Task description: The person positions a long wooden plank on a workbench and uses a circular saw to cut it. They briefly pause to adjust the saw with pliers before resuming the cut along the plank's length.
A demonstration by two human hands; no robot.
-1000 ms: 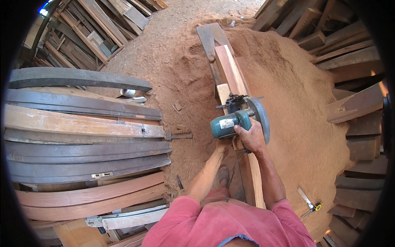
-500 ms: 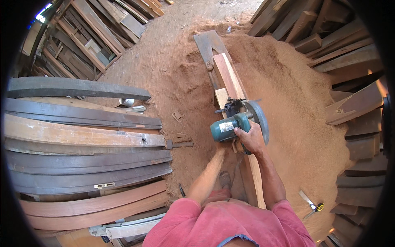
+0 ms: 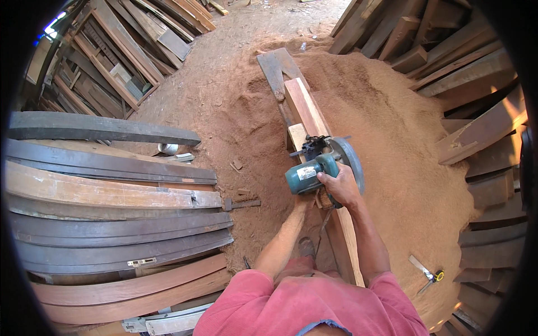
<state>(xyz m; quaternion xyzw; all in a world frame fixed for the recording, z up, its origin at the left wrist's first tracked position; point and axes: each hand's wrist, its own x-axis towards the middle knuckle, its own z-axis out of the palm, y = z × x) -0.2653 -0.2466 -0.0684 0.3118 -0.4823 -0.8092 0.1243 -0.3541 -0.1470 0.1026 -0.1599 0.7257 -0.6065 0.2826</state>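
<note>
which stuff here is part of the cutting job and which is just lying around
In use: circular saw, gripped by the right hand; wooden plank under it; left hand beside the saw.

Lying about: stacked curved boards, tape measure, metal cup, sawdust heap.

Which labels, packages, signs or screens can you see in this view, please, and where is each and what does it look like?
Label: small pale rectangle on the teal motor housing of the circular saw, beside the right hand gripping it; print too small to make out.
No packages, signs or screens show among the planks and sawdust.
</note>
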